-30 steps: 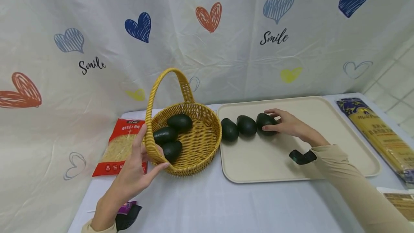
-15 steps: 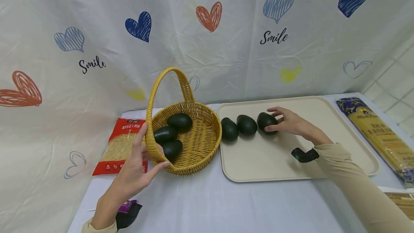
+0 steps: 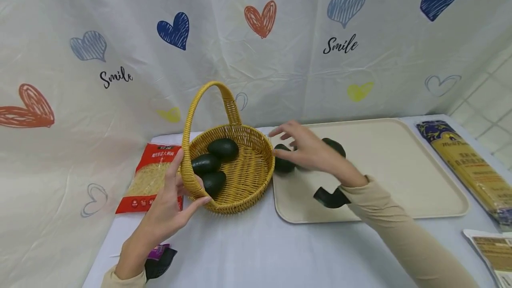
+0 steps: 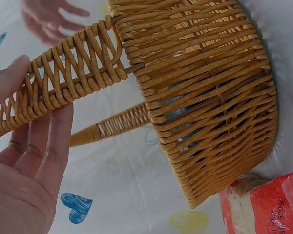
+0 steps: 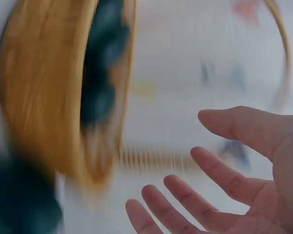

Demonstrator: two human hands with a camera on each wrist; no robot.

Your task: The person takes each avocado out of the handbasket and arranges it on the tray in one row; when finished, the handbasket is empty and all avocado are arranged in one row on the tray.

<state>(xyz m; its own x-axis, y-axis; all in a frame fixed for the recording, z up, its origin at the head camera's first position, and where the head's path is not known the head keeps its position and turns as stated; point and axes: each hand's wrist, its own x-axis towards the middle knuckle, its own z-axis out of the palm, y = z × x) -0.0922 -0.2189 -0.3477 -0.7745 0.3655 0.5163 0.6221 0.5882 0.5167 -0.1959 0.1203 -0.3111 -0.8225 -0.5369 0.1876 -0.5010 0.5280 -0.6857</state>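
A yellow wicker basket (image 3: 240, 206) with a tall handle holds three dark green avocados (image 3: 222, 149) on its left side. My left hand (image 3: 165, 208) grips the near foot of the handle; in the left wrist view its thumb and fingers (image 4: 53, 141) wrap the weave. My right hand (image 3: 304, 148) hovers over the left end of the beige tray (image 3: 376, 181), fingers spread and holding nothing. Under it, one avocado (image 3: 283, 163) shows by the basket, another is mostly hidden, and a third avocado (image 3: 334, 146) lies behind the wrist. The right wrist view is blurred.
A red pasta bag (image 3: 146, 177) lies left of the basket. Beyond the tray's right edge is a yellow and blue pasta pack (image 3: 464, 163), with another package (image 3: 494, 252) nearer. A heart-printed sheet (image 3: 296, 66) hangs behind the table.
My right hand has let go of the rightmost avocado and moved left toward the basket. That avocado stays on the tray, slightly further right. My left hand keeps its hold on the handle.
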